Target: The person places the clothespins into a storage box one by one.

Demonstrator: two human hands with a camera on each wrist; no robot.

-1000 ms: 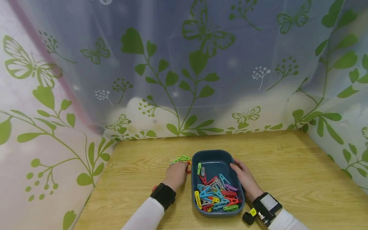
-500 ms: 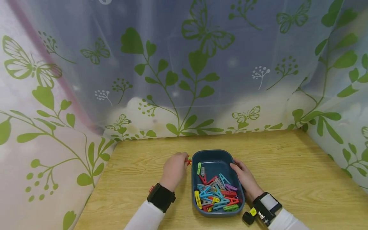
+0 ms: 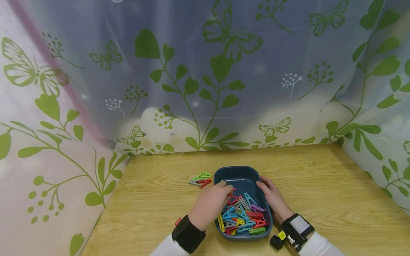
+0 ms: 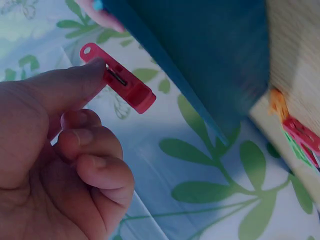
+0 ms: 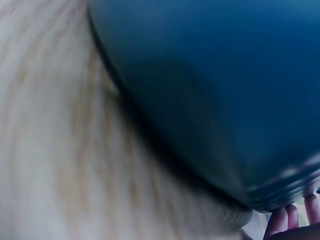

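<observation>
My left hand (image 3: pixel 209 206) reaches over the left rim of a dark blue plastic container (image 3: pixel 241 173). In the left wrist view, its thumb and a finger pinch a red clothespin (image 4: pixel 122 84), and the other fingers curl inward. Beneath the hand, clothespins (image 3: pixel 243 215) in red, blue, yellow, grey, purple and green lie piled in the near part of the container. My right hand (image 3: pixel 277 202) grips the container's right side, thumb at the rim. Fingertips (image 5: pixel 312 207) of that hand show against the outer wall in the right wrist view.
Several clothespins (image 3: pixel 201 179), green, grey, red and orange-yellow, lie on the wooden table (image 3: pixel 153 199) close to the container's left side. A curtain (image 3: pixel 179 89) printed with leaves and butterflies rises behind the table and along both sides.
My left hand has picked up a red clothespin from the small group left of the container and moved right, over the container. The right hand and the container have stayed in place.
</observation>
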